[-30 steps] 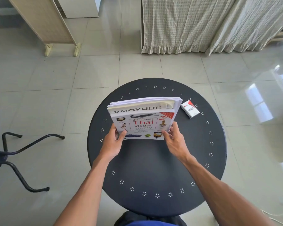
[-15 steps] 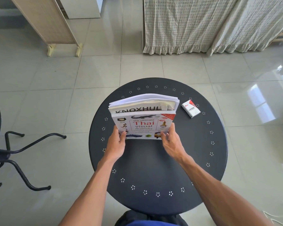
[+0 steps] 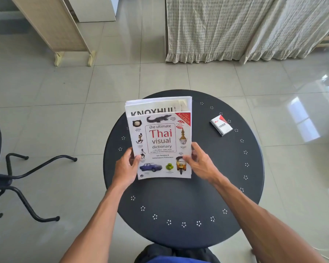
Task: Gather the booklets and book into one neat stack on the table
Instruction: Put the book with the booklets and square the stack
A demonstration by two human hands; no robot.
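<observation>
Book (image 3: 162, 143) on top of booklets (image 3: 156, 106), stack over the counter (image 3: 179, 196) centre, left of the small carton (image 3: 221, 125). My left hand (image 3: 126, 168) and right hand (image 3: 198, 161) clamp its side edges. Next: square the edges, lower flat, release evenly.
</observation>
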